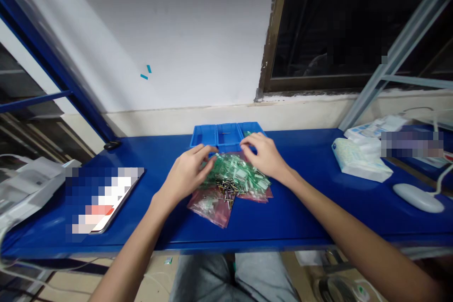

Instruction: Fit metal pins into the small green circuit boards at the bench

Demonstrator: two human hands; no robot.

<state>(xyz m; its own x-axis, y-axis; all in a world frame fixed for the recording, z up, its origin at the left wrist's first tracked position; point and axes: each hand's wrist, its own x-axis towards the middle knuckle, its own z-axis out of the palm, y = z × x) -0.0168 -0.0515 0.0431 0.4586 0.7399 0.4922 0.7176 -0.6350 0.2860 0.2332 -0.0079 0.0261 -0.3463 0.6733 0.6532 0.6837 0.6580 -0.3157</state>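
My left hand (pixel 191 173) is over the left side of a pile of small clear-green plastic packets (pixel 231 170), its fingers bent and thumb apart from the index finger. Nothing shows in it. At the pile's upper right is my right hand (pixel 264 155), thumb and index fingertips drawn close together near the front rim of a blue three-part bin (pixel 228 137). Whether anything small is between those tips is hidden. Loose metal screws or pins (pixel 226 189) lie in front of the packets. Reddish clear plastic bags (pixel 215 212) lie under and before the pile.
The blue table (pixel 300 217) carries a phone or tablet-like flat device (pixel 109 214) at left. A tissue pack (pixel 361 160) and a white oval device with a cable (pixel 417 197) are at right. Green material shows in the bin's right compartment. A wall stands behind.
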